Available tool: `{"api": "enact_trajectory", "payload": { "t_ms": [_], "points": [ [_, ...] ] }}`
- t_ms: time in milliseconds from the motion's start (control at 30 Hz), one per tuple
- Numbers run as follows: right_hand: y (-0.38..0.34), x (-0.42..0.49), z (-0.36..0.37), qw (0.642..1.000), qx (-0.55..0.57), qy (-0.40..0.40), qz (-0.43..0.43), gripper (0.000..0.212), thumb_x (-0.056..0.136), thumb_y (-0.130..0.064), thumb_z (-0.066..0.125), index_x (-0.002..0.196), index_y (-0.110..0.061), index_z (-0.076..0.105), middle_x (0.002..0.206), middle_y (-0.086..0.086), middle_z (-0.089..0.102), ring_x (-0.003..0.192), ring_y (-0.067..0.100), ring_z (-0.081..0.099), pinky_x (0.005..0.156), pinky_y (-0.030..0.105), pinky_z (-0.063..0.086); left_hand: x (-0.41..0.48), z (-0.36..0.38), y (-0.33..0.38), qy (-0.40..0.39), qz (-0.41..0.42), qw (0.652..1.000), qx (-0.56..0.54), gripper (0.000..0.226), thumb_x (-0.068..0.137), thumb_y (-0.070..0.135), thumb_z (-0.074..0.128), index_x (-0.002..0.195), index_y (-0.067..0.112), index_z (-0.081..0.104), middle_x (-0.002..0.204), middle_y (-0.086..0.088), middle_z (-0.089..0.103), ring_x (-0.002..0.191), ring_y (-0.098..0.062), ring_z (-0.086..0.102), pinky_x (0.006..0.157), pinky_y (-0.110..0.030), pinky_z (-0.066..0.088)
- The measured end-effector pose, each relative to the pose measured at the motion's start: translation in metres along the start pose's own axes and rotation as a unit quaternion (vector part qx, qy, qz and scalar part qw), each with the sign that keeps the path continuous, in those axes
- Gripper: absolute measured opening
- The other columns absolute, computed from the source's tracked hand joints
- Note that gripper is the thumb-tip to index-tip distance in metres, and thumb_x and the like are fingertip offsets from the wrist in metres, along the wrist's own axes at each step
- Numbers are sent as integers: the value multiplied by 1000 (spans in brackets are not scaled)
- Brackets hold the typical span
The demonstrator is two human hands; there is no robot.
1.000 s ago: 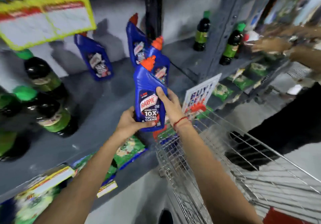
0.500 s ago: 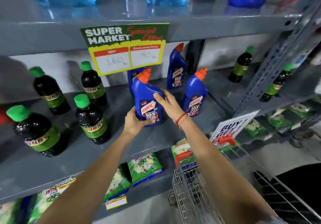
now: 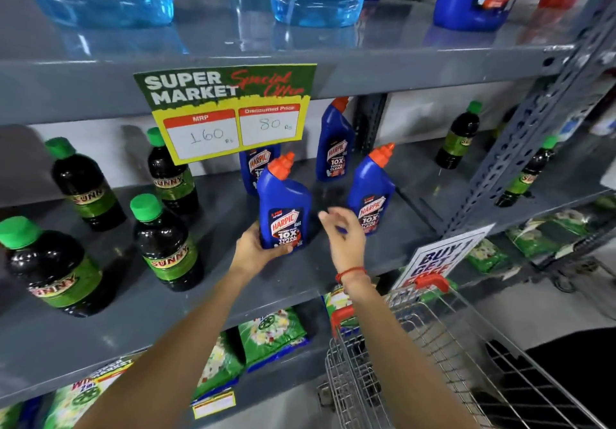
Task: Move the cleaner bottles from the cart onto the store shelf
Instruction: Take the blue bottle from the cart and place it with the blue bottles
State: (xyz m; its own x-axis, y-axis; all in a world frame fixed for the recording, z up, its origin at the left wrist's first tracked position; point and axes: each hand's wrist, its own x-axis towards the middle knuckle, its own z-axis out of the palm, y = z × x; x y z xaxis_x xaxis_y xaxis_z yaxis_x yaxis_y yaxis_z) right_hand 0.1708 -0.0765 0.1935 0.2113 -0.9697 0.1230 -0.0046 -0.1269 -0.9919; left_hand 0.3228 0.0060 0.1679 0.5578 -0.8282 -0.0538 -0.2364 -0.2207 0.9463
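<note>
One hand, the left hand (image 3: 255, 248), grips the blue plastic Harpic bottle with orange cap (image 3: 283, 205) low, steadying it upright on the grey metal shelf (image 3: 333, 272); the right hand (image 3: 343, 235) hovers beside it, fingers loosely spread, empty. The wire cart (image 3: 433, 345) waits below right.

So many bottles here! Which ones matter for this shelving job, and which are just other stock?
Job:
Harpic bottle in the left hand
left hand
right hand
Harpic bottles on the shelf
wire cart

Other stock:
Sunny bottles
detergent packets
price sign
</note>
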Motion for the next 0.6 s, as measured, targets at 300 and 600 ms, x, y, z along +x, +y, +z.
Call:
{"api": "enact_trajectory", "payload": {
  "t_ms": [300,600],
  "points": [
    [27,22,-48,980,-184,65,42,108,56,-22,86,140,-3,22,138,23,33,127,33,38,104,32,32,3,-3,-9,-30,1,998,59,47,57,22,87,95,28,60,83,21,68,73,15,61,75,-14,46],
    [37,41,-40,981,-175,85,17,107,53,-24,85,139,-9,22,133,15,43,123,28,43,102,31,36,5,-3,-12,-36,7,995,98,52,59,26,85,105,15,64,103,-1,70,98,-18,64,88,-29,49]
  ]
}}
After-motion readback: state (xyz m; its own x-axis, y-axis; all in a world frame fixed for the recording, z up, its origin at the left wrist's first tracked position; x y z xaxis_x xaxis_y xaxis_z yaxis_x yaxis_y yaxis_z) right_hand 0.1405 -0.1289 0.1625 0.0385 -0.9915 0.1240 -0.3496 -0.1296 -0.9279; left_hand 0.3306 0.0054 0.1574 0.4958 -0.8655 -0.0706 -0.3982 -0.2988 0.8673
